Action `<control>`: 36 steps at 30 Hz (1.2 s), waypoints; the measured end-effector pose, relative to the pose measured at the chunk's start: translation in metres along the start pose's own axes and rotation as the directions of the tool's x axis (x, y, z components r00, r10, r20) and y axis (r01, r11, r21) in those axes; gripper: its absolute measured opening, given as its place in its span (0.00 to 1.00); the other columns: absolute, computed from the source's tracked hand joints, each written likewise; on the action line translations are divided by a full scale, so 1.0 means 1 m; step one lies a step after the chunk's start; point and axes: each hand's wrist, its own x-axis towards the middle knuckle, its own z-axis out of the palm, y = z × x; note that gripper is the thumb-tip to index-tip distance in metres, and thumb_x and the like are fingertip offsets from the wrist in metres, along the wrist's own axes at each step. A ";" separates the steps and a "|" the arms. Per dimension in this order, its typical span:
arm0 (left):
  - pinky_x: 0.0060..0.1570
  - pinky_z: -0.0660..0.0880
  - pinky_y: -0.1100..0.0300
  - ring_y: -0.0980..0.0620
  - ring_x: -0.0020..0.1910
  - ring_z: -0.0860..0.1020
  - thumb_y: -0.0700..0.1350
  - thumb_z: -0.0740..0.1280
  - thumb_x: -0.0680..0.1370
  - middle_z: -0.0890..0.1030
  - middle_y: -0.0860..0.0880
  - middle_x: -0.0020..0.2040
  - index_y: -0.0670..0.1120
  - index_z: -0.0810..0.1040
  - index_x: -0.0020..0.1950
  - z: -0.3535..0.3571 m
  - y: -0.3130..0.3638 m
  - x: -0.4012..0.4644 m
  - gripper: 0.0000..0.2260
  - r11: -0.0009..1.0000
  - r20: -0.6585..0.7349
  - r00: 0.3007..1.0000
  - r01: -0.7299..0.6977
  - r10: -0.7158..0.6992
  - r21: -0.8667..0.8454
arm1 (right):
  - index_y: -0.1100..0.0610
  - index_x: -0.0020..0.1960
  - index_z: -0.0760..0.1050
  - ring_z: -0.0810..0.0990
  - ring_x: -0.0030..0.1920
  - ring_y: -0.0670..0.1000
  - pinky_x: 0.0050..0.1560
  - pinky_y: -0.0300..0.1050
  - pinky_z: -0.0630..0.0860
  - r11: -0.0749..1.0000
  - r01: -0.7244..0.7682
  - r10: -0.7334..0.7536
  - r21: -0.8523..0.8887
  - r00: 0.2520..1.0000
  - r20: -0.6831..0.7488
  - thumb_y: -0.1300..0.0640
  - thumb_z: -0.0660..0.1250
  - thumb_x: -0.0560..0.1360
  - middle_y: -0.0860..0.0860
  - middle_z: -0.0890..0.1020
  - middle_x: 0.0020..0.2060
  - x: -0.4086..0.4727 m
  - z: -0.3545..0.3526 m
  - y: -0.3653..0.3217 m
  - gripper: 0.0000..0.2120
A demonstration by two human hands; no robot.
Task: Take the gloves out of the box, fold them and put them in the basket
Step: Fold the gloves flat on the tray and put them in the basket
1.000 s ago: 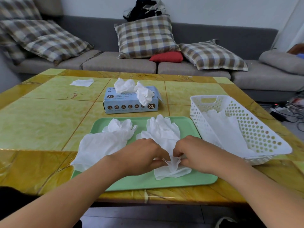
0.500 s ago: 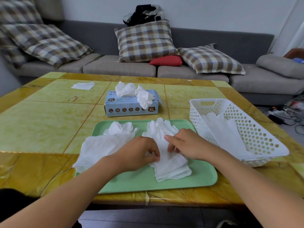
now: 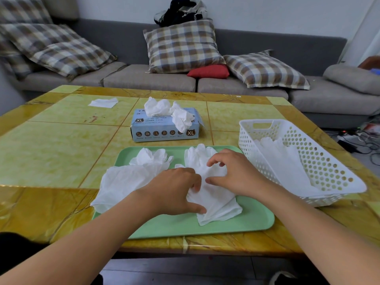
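A white glove (image 3: 218,204) lies in the middle of the green tray (image 3: 205,226), its near end doubled over. My left hand (image 3: 176,192) grips its left side, fingers curled on top and thumb at the lower edge. My right hand (image 3: 232,171) arches over its upper part, with curled fingertips and thumb pinching the material. A second, crumpled glove (image 3: 127,182) lies on the tray's left side and hangs over its edge. Behind the tray stands the blue glove box (image 3: 164,130) with gloves bulging out of its top. The white perforated basket (image 3: 320,161) at the right holds folded gloves (image 3: 283,161).
The tray sits near the front edge of a yellow-green tiled table (image 3: 51,153). A white sheet (image 3: 102,102) lies at the table's far left. A grey sofa (image 3: 148,79) with checked cushions runs behind the table. Cables (image 3: 362,140) lie on the floor at the right.
Both hands pinched the glove's cuff at the tray's front a second ago. They have carried it away from me over the glove's middle, and the near end now lies folded.
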 end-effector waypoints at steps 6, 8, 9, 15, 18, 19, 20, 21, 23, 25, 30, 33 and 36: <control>0.62 0.71 0.57 0.54 0.61 0.71 0.67 0.72 0.70 0.71 0.56 0.64 0.58 0.71 0.70 -0.001 -0.009 -0.001 0.32 0.997 0.101 0.995 -0.009 0.017 -0.082 | 0.48 0.71 0.73 0.65 0.72 0.54 0.69 0.51 0.67 0.991 -0.014 0.029 -0.132 0.993 0.112 0.40 0.68 0.78 0.46 0.69 0.72 0.016 0.008 0.008 0.25; 0.64 0.70 0.57 0.54 0.64 0.70 0.67 0.71 0.71 0.69 0.56 0.67 0.58 0.71 0.72 0.000 -0.009 -0.002 0.32 0.998 0.112 0.994 -0.010 0.016 -0.060 | 0.52 0.77 0.66 0.61 0.74 0.58 0.71 0.54 0.66 0.971 -0.096 0.122 -0.218 0.986 0.110 0.36 0.65 0.77 0.48 0.63 0.77 0.023 0.010 0.012 0.34; 0.64 0.69 0.57 0.53 0.65 0.69 0.67 0.71 0.71 0.68 0.56 0.68 0.58 0.71 0.73 0.000 -0.009 -0.002 0.32 0.998 0.109 0.994 -0.013 0.019 -0.053 | 0.53 0.79 0.61 0.59 0.75 0.60 0.72 0.55 0.64 0.961 -0.145 0.172 -0.236 0.981 0.095 0.35 0.64 0.77 0.49 0.60 0.79 0.026 0.010 0.015 0.37; 0.62 0.71 0.57 0.54 0.63 0.70 0.67 0.72 0.71 0.67 0.57 0.68 0.58 0.72 0.70 -0.002 -0.010 -0.002 0.31 0.999 0.086 0.996 -0.021 0.024 -0.040 | 0.51 0.74 0.67 0.72 0.69 0.57 0.68 0.50 0.69 0.981 -0.179 0.179 -0.072 0.984 -0.002 0.44 0.68 0.78 0.53 0.71 0.70 0.017 0.002 0.013 0.28; 0.58 0.72 0.57 0.54 0.59 0.72 0.66 0.72 0.71 0.70 0.56 0.64 0.57 0.76 0.65 -0.002 -0.005 0.000 0.25 0.998 0.014 0.999 -0.043 0.043 -0.044 | 0.54 0.53 0.80 0.80 0.48 0.51 0.48 0.45 0.75 0.984 -0.142 0.147 -0.110 0.988 0.038 0.46 0.74 0.75 0.46 0.80 0.45 0.000 -0.004 0.004 0.13; 0.57 0.72 0.57 0.54 0.57 0.73 0.65 0.72 0.72 0.71 0.55 0.61 0.57 0.77 0.63 -0.002 -0.004 0.001 0.23 0.997 -0.007 0.999 -0.048 0.048 -0.063 | 0.53 0.49 0.82 0.80 0.44 0.49 0.44 0.44 0.75 0.987 -0.144 0.151 -0.076 0.983 0.107 0.45 0.74 0.74 0.45 0.80 0.40 -0.004 -0.006 0.002 0.13; 0.56 0.72 0.57 0.54 0.56 0.73 0.65 0.71 0.73 0.73 0.55 0.59 0.57 0.79 0.61 -0.001 -0.002 0.002 0.21 0.995 -0.015 0.998 -0.056 0.055 -0.086 | 0.53 0.48 0.83 0.80 0.41 0.47 0.41 0.42 0.74 0.988 -0.149 0.154 -0.042 0.972 0.180 0.44 0.75 0.73 0.44 0.80 0.38 -0.009 -0.009 0.001 0.13; 0.56 0.72 0.57 0.55 0.55 0.74 0.65 0.71 0.73 0.74 0.56 0.58 0.56 0.80 0.59 -0.001 -0.001 0.002 0.19 0.993 -0.011 0.998 -0.062 0.061 -0.102 | 0.53 0.47 0.83 0.79 0.39 0.45 0.40 0.41 0.73 0.989 -0.145 0.144 -0.013 0.959 0.243 0.43 0.75 0.73 0.44 0.80 0.37 -0.011 -0.011 0.000 0.13; 0.55 0.74 0.55 0.57 0.52 0.75 0.64 0.69 0.75 0.76 0.57 0.54 0.56 0.81 0.57 0.000 0.000 0.002 0.17 0.991 0.014 0.997 -0.072 0.074 -0.115 | 0.53 0.45 0.85 0.76 0.34 0.44 0.38 0.39 0.70 0.991 -0.129 0.114 0.021 0.934 0.339 0.43 0.74 0.74 0.43 0.79 0.33 -0.015 -0.017 -0.001 0.12; 0.53 0.76 0.54 0.58 0.48 0.75 0.63 0.68 0.77 0.76 0.58 0.53 0.55 0.81 0.57 0.001 -0.001 0.001 0.15 0.990 0.023 0.997 -0.066 0.070 -0.128 | 0.53 0.37 0.84 0.71 0.30 0.47 0.37 0.42 0.69 0.991 -0.129 0.103 0.034 0.902 0.418 0.42 0.71 0.76 0.44 0.75 0.26 -0.018 -0.024 -0.002 0.17; 0.52 0.76 0.55 0.57 0.49 0.75 0.62 0.71 0.75 0.76 0.58 0.53 0.56 0.79 0.57 -0.001 -0.002 -0.003 0.16 0.995 0.046 0.997 -0.060 0.063 -0.075 | 0.51 0.35 0.82 0.72 0.30 0.44 0.37 0.39 0.70 0.998 -0.053 0.066 -0.040 0.852 0.519 0.45 0.76 0.73 0.44 0.78 0.28 -0.028 -0.037 -0.005 0.13; 0.51 0.76 0.56 0.57 0.48 0.75 0.63 0.71 0.74 0.75 0.57 0.52 0.55 0.78 0.56 -0.001 -0.003 -0.003 0.16 0.996 0.047 0.997 -0.059 0.062 -0.060 | 0.46 0.53 0.79 0.78 0.45 0.44 0.47 0.41 0.77 0.993 0.032 0.033 -0.111 0.843 0.537 0.48 0.82 0.66 0.43 0.79 0.48 -0.034 -0.036 -0.005 0.18; 0.50 0.75 0.59 0.59 0.47 0.74 0.62 0.72 0.74 0.75 0.57 0.51 0.55 0.78 0.55 -0.001 -0.005 -0.001 0.16 0.995 0.047 0.996 -0.067 0.071 -0.073 | 0.40 0.56 0.76 0.78 0.52 0.47 0.56 0.48 0.79 0.988 0.093 -0.004 -0.126 0.819 0.574 0.50 0.81 0.67 0.40 0.74 0.51 -0.037 -0.034 0.000 0.21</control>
